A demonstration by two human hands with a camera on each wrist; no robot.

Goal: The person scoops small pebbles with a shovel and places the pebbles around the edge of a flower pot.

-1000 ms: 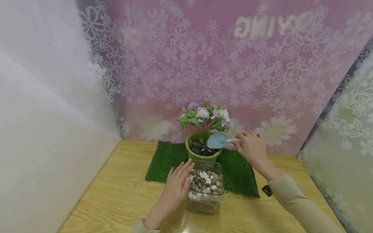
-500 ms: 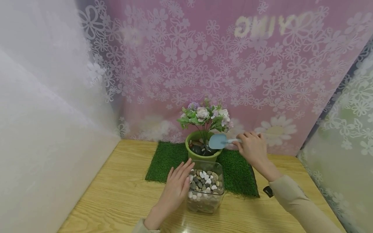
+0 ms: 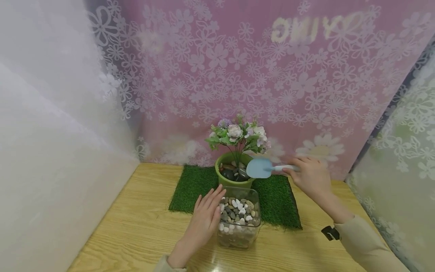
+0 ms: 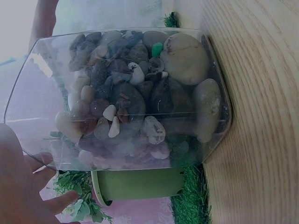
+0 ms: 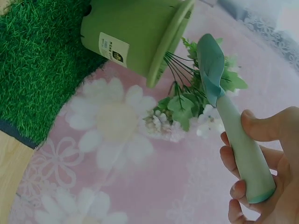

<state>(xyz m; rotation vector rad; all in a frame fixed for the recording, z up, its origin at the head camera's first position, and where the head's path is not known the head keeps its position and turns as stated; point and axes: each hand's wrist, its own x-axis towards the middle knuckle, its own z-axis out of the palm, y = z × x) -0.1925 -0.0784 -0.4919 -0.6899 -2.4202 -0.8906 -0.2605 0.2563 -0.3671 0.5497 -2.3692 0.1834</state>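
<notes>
My right hand (image 3: pixel 310 177) grips the pale handle of a small blue trowel (image 3: pixel 259 168), fingers curled round it in the right wrist view. The trowel's blade hangs over the right rim of a green flower pot (image 3: pixel 234 184) and holds no visible stones. In the pot, dark and brown stones (image 3: pixel 228 174) lie around the stems of pink, white and purple flowers (image 3: pixel 235 132). My left hand (image 3: pixel 203 217) rests with straight fingers against the left rim of a clear square container (image 3: pixel 238 241). Mixed pebbles (image 4: pixel 135 98) partly fill that container.
The pot stands on a green turf mat (image 3: pixel 276 207) on a wooden table (image 3: pixel 136 223). A pink floral cloth (image 3: pixel 190 87) hangs close behind it. Pale sheets (image 3: pixel 61 151) stand at the left and right sides.
The right hand has moved to the right with the trowel, drawing its blade from over the pot's middle to its right rim. The left hand has stayed on the container.
</notes>
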